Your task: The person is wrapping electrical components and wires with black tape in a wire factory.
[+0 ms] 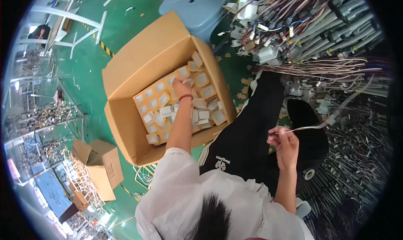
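My left hand (182, 89), with a dark red bracelet on its wrist, reaches down into a large open cardboard box (147, 68). Its fingers are closed among small white plastic pieces (166, 111) and tan cardboard pads; whatever lies in them is hidden. Several of the white pieces sit in the pads in rows, others lie loose on top. Over my lap in black trousers (247, 126), my right hand (287, 145) pinches one end of a thin pale wire (321, 125). From there the wire runs off to the right and curves upward.
Large bundles of grey cables (336, 34) with white connectors are heaped at the right. A blue plastic stool (193, 7) stands beyond the box. On the green floor (90, 76) at the left are a smaller cardboard box (103, 164) and loaded racks; a person works far off.
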`<state>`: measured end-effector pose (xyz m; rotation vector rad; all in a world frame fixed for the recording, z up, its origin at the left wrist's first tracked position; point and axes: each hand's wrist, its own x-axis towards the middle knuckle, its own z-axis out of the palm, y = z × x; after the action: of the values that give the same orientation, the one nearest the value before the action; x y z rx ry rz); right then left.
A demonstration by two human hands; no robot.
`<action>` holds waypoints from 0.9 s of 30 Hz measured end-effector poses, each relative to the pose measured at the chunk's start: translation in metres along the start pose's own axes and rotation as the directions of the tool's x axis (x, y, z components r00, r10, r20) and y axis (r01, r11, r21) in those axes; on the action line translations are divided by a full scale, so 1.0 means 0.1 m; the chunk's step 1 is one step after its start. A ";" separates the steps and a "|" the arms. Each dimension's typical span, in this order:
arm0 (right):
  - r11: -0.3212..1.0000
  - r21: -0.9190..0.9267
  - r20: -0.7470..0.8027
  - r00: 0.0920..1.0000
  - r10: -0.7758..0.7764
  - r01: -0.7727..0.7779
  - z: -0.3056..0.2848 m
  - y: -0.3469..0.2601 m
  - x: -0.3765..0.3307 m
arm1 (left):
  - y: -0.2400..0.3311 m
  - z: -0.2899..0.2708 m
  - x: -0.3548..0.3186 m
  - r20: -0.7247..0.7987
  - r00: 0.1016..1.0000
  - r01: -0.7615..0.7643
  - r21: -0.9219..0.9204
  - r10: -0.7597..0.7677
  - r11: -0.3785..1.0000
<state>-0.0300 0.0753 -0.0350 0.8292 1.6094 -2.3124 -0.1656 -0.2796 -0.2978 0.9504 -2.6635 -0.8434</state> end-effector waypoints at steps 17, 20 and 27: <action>0.959 0.281 0.093 0.993 -0.076 0.047 0.07 -0.24 -0.12 | 1.43 -1.66 -1.31 0.449 0.659 0.001 -0.803 0.604 0.596; 0.961 0.228 0.085 0.979 -0.183 0.160 0.08 -0.31 -0.29 | 1.76 -1.73 -1.89 0.318 0.311 -0.228 -0.890 0.895 0.396; 0.811 -0.146 0.129 0.823 -0.553 0.567 -0.10 -0.42 -0.80 | 2.01 -1.75 -2.35 0.278 0.252 -0.125 -0.941 0.927 0.316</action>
<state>0.0192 0.0892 0.0401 0.2195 2.2183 -2.4539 -0.0259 -0.0828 -0.0367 -1.0669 -2.1754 -2.3166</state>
